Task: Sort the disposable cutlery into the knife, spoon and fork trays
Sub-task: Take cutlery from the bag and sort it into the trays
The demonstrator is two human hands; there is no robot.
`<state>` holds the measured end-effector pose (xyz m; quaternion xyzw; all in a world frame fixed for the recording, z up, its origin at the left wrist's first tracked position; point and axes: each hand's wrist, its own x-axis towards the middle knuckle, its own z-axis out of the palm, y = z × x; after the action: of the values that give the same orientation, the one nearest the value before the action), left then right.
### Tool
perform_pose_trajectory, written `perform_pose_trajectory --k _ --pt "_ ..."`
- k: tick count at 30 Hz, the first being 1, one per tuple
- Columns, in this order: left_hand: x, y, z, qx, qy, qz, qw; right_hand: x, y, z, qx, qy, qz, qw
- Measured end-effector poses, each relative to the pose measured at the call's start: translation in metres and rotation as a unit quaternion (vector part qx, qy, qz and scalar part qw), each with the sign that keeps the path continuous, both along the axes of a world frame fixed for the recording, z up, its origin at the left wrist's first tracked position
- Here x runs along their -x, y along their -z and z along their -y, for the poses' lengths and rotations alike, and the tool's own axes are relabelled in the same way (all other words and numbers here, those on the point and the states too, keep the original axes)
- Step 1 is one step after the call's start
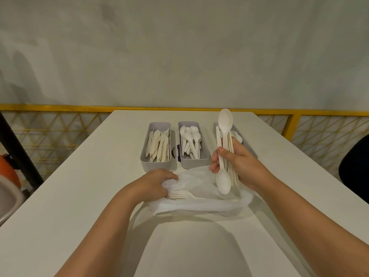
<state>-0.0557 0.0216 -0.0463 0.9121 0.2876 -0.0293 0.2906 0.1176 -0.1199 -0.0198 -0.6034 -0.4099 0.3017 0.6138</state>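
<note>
Count, tabletop
Trays 3: knife tray (pixel 154 163), spoon tray (pixel 194 163), fork tray (pixel 247 145). Plastic bag (pixel 199 204) 1. Loose fork (pixel 182 194) 1. Spoons (pixel 225 120) in right hand (pixel 239 162): 2 countable.

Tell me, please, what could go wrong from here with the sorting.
1. The right-hand grip holds a bundle of cutlery with two spoons pointing opposite ways; pieces might slip out or land in the wrong tray.
2. The fork lies loose on the plastic bag, which the left-hand grip clutches; tugging the bag could flick it off.

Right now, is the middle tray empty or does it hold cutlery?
Holds cutlery: the middle tray has many white spoons lying inside.
</note>
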Motion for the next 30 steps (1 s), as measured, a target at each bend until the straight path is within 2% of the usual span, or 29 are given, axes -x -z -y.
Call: perform_pose_trajectory --k 5,7,9,12,15,18,22,25,30 --pt "0.004 -0.005 -0.001 0.06 -0.016 0.061 0.996 0.004 -0.012 -0.01 -0.022 -0.037 -0.057 0.997" --pt "0.006 -0.01 -0.004 0.057 -0.023 0.124 0.99 0.006 -0.016 -0.014 -0.029 -0.052 -0.07 0.996" --pt "0.001 -0.02 -0.002 0.085 -0.054 0.236 0.967 0.008 -0.02 -0.017 -0.037 -0.072 -0.077 0.994" --pt "-0.017 -0.042 0.007 0.22 -0.076 0.328 0.916 0.013 -0.029 -0.022 -0.036 -0.116 -0.075 0.99" --pt "-0.039 -0.059 0.02 0.317 -0.014 0.332 0.888 0.023 -0.037 -0.03 -0.026 -0.15 -0.035 0.988" --pt "-0.057 -0.065 0.024 0.375 -0.05 0.347 0.858 0.029 -0.039 -0.039 -0.003 -0.142 0.024 0.99" --pt "-0.071 -0.06 0.016 0.395 -0.116 0.371 0.832 0.027 -0.029 -0.053 -0.001 -0.095 0.038 0.995" --pt "-0.075 -0.055 0.014 0.407 -0.128 0.385 0.818 0.023 -0.021 -0.06 0.006 -0.071 0.056 0.996" --pt "-0.071 -0.053 -0.001 0.443 -0.161 0.393 0.789 0.022 -0.016 -0.064 0.02 -0.144 0.041 0.989"
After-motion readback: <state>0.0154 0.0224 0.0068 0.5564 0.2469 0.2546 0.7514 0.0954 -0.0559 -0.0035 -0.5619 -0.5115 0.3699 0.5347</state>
